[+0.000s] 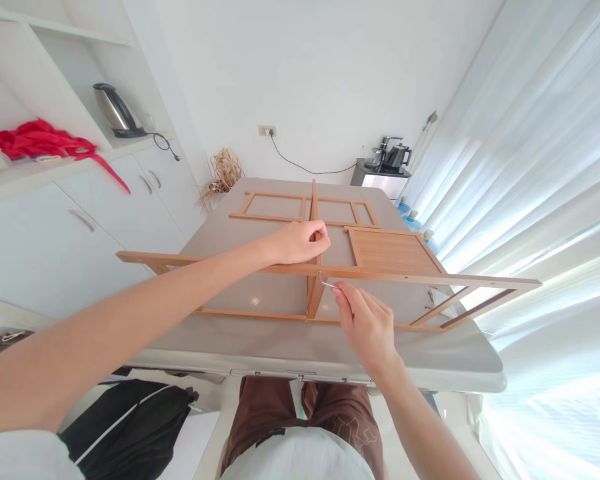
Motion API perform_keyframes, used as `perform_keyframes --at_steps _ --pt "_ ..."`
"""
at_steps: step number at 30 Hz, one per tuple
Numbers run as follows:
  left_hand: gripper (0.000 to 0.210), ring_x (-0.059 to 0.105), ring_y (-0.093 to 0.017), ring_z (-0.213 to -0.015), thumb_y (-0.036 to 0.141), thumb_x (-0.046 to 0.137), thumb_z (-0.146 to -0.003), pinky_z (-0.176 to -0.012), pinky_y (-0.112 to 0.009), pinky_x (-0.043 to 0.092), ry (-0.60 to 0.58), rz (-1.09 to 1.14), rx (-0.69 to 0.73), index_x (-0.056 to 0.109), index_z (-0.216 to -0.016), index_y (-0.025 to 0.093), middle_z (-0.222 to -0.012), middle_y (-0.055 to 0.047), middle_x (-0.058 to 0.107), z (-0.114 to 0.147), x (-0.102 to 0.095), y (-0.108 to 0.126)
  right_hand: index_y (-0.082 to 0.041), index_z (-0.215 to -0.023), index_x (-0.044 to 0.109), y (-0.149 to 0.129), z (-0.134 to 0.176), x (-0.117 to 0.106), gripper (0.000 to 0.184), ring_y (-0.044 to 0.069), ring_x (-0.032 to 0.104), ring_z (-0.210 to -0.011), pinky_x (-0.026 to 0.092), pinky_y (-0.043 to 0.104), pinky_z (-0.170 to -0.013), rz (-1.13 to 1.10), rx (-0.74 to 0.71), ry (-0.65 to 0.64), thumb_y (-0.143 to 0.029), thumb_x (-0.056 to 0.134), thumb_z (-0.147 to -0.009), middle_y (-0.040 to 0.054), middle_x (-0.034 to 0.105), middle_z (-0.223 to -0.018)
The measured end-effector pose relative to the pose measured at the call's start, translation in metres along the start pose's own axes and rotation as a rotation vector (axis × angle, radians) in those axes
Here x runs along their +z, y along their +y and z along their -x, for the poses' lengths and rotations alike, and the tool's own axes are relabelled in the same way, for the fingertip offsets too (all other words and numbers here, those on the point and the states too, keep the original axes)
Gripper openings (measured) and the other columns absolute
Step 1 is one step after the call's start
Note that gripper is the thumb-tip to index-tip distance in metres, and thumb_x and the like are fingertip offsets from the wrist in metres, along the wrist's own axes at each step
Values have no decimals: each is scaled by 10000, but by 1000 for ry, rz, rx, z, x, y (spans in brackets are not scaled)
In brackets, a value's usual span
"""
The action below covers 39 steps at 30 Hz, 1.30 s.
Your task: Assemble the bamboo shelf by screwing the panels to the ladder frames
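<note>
A long wooden frame stands on edge along the near side of the table. A narrow wooden board meets it at the middle and runs back away from me. My left hand is closed over that board just behind the frame's top rail, fingers curled round its edge. In my right hand is a bent metal hex key, held between thumb and fingers. The hex key has its short end at the top rail, where the board joins. Whether its tip sits inside a screw, I cannot tell.
Behind lie another wooden frame and a wooden panel on the grey table. Small hardware and a plastic bag rest at the right. Cupboards flank the left, a curtain the right.
</note>
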<state>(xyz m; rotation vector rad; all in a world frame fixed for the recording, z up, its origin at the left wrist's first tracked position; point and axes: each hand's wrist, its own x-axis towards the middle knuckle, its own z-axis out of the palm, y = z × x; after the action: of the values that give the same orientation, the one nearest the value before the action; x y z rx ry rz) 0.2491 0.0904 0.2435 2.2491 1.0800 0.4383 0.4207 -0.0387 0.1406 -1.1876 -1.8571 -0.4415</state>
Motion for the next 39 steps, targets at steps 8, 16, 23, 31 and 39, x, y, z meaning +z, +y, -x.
perform_keyframes --at_steps 8,16,23,31,39 --pt "154 523 -149 -626 379 513 -932 -589 -284 369 -9 -36 12 530 -857 246 -725 31 595 0 0 -4 -169 -1112 690 -7 -4 -7 175 113 579 -654 424 237 -648 -14 52 -79 -207 528 -1061 9 664 -772" --pt "168 532 -157 -639 393 501 -934 -600 -278 384 -10 -38 22 541 -865 245 -741 19 607 0 1 -3 -168 -1073 694 -10 -2 -6 234 90 551 -611 418 201 -614 -115 137 -132 -235 470 -1083 2 640 -755" --pt "172 547 -152 -622 398 497 -938 -601 -278 398 -10 -37 29 553 -880 246 -751 23 616 -2 1 -5 -174 -1110 695 -11 -4 -7 191 110 631 -714 457 213 -678 -24 84 -77 -210 514 -1064 22 689 -812" --pt "166 532 -148 -636 388 502 -937 -603 -275 384 -15 -21 34 544 -869 243 -746 27 609 0 0 -3 -186 -1129 695 -8 -8 -10 234 145 680 -848 505 240 -760 -10 16 -51 -58 555 -992 44 739 -933" --pt "158 514 -140 -625 378 505 -935 -600 -276 378 -19 -11 22 533 -856 244 -757 32 603 1 -1 -2 -190 -1160 682 -3 -11 -12 278 156 667 -880 528 274 -784 -26 -16 -11 -33 529 -988 70 731 -998"
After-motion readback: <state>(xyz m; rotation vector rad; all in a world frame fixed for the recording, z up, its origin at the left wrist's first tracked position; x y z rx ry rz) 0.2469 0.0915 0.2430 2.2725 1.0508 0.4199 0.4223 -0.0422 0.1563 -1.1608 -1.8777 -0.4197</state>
